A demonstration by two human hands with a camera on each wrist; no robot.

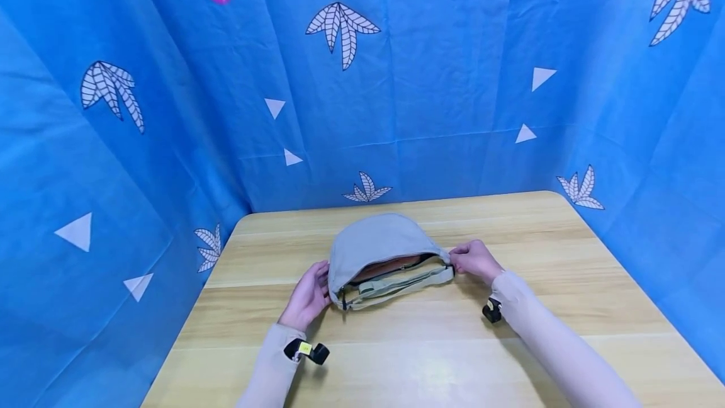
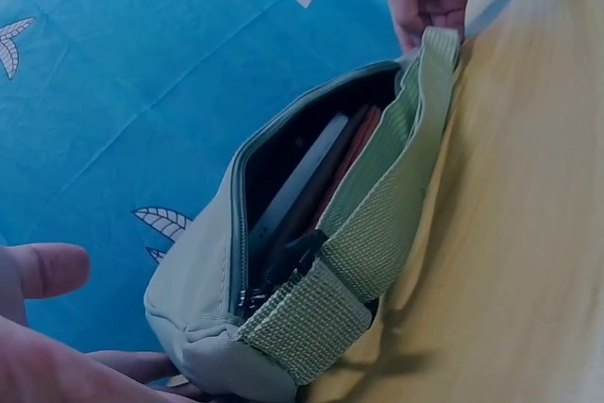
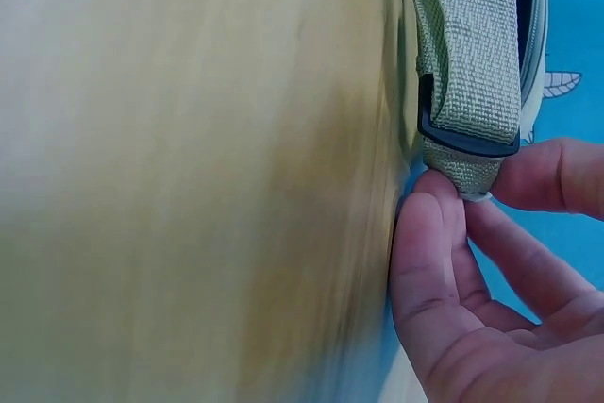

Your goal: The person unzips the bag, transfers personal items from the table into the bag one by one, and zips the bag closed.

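A pale grey-green waist bag (image 1: 378,238) lies on the table, its zipped mouth gaping toward me. Folded along the front of that mouth is its webbing strap (image 2: 377,243), with a black slider buckle (image 3: 467,143) near the right end. Inside, the left wrist view shows a flat whitish item (image 2: 300,176) beside dark and reddish-brown layers. My left hand (image 1: 308,296) touches the bag's left end with its fingers, thumb held apart from the fabric. At the opposite end, my right hand (image 1: 476,260) pinches the bag's corner by the strap's end between thumb and fingers.
The wooden table (image 1: 442,345) has rounded far corners. Blue patterned curtains (image 1: 430,80) hang behind it and along both sides. A small black camera is strapped on each wrist, over the light sleeves (image 1: 557,345).
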